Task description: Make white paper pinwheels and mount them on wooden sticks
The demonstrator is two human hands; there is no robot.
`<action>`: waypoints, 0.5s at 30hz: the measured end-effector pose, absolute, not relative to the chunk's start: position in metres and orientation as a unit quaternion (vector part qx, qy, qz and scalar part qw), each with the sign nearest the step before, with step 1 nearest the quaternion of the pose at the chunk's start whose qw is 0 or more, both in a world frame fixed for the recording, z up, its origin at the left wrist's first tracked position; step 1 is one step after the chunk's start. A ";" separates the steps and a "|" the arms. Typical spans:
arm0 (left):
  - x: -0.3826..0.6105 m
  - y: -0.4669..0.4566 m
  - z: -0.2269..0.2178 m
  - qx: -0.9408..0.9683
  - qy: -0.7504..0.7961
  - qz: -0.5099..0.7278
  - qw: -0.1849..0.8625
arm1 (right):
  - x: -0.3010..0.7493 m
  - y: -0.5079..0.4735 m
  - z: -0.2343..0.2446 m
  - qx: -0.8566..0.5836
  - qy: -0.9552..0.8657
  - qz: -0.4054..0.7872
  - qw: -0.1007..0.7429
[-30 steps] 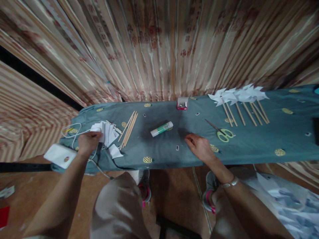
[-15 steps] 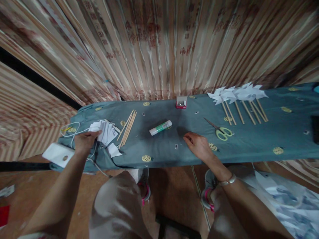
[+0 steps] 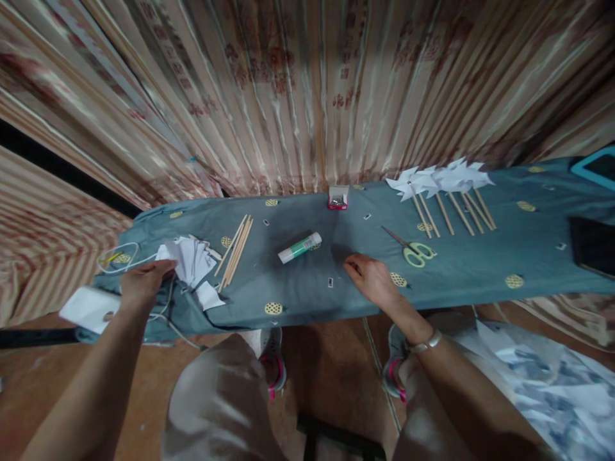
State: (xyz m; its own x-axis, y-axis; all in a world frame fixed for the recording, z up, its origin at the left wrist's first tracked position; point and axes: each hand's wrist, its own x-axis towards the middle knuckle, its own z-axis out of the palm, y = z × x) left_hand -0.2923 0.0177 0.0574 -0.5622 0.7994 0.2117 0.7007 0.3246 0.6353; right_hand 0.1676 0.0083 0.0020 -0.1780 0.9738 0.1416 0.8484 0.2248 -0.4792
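Observation:
My left hand rests at the left end of the blue cloth-covered board, its fingers pinching a white sheet at the edge of the pile of white paper pieces. My right hand lies on the cloth near the middle, fingers curled loosely, holding nothing I can make out. A glue stick lies between the hands. Several wooden sticks lie beside the paper pile.
Yellow-handled scissors lie right of my right hand. Several finished white paper pinwheels on sticks lie at the back right. A small red box stands at the back edge. A white power bank with cable sits far left; a dark tablet far right.
The camera has swung slightly right and up. My left hand slid a little left and towards me at the paper pile. My right hand stayed in place.

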 end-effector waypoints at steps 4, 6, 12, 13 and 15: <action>-0.283 0.013 0.079 0.365 0.798 0.462 0.130 | 0.168 0.008 0.003 -0.606 -0.753 0.150 0.209; -0.275 0.008 0.093 0.304 0.765 0.550 0.139 | 0.168 0.008 0.003 -0.605 -0.754 0.152 0.208; -0.203 -0.007 0.115 0.388 0.641 0.660 0.054 | 0.169 0.007 0.005 -0.598 -0.754 0.161 0.221; -0.182 -0.009 0.110 0.448 0.623 0.638 0.070 | 0.169 0.007 0.006 -0.597 -0.753 0.163 0.224; -0.135 -0.010 0.091 0.582 0.576 0.566 0.103 | 0.172 0.007 0.007 -0.602 -0.742 0.167 0.242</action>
